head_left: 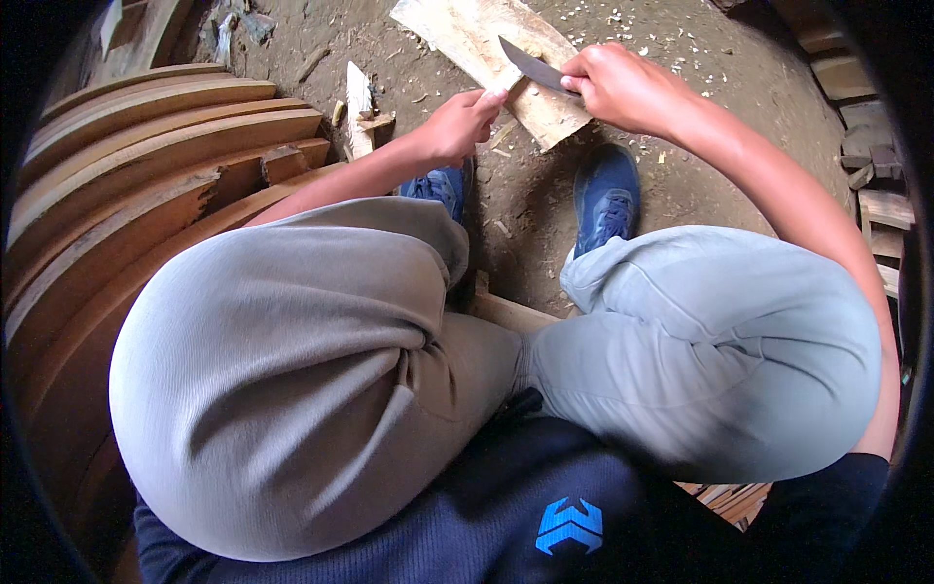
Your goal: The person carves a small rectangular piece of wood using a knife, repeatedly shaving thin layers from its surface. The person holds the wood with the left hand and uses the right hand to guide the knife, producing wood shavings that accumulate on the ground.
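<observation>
My right hand (pixel 628 90) is closed round the handle of a knife (pixel 533 66), whose dark pointed blade reaches up and to the left. Across from it, my left hand (pixel 459 127) pinches a small pale sliver of wood (pixel 507 80) between thumb and fingers. That sliver lies close to the blade's edge; whether they touch I cannot tell. Below both hands, a flat pale wooden board (pixel 469 44) rests on the ground with shavings on it. The knife's handle is mostly hidden inside my right fingers.
Curved stacked planks (pixel 146 127) fill the left side. A narrow wood offcut (pixel 359 112) lies on the dirt floor (pixel 700 180) among scattered chips. My blue shoes (pixel 605 195) stand near the board. More wood pieces (pixel 880 209) are piled along the right edge.
</observation>
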Demonstrator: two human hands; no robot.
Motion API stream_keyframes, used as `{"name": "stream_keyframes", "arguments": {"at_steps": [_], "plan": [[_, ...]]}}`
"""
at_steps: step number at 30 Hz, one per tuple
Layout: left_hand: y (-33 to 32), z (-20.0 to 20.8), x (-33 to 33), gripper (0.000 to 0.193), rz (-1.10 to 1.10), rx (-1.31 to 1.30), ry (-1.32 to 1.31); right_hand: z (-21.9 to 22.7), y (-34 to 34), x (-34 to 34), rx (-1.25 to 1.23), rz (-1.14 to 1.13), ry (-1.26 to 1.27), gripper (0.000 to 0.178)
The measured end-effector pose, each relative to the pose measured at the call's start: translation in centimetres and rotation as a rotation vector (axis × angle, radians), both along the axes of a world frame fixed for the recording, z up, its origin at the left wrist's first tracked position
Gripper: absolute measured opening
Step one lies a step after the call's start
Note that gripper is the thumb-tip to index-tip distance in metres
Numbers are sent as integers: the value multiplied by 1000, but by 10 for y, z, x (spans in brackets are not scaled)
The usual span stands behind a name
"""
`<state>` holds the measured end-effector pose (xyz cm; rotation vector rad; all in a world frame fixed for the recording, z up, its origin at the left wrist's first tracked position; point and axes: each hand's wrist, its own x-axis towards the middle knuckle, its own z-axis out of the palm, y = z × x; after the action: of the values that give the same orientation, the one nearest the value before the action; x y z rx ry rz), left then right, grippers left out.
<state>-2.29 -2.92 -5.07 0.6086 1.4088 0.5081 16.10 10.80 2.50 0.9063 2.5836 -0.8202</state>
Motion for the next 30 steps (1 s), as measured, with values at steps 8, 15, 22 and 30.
{"name": "stream_keyframes", "arguments": {"at_steps": [8,15,22,30], "plan": [[-3,-5,-2,38,29,2,-52,-22,-1,-18,42,-39,111,27],[-5,-7,-4,41,35,30,-73,-19,-4,-1,-37,-80,102,25],[-3,-2,-2,38,26,46,-58,-20,-4,2,-21,-56,90,25],[-4,-2,-4,39,7,23,-70,-33,-1,-10,-57,-80,163,25]]}}
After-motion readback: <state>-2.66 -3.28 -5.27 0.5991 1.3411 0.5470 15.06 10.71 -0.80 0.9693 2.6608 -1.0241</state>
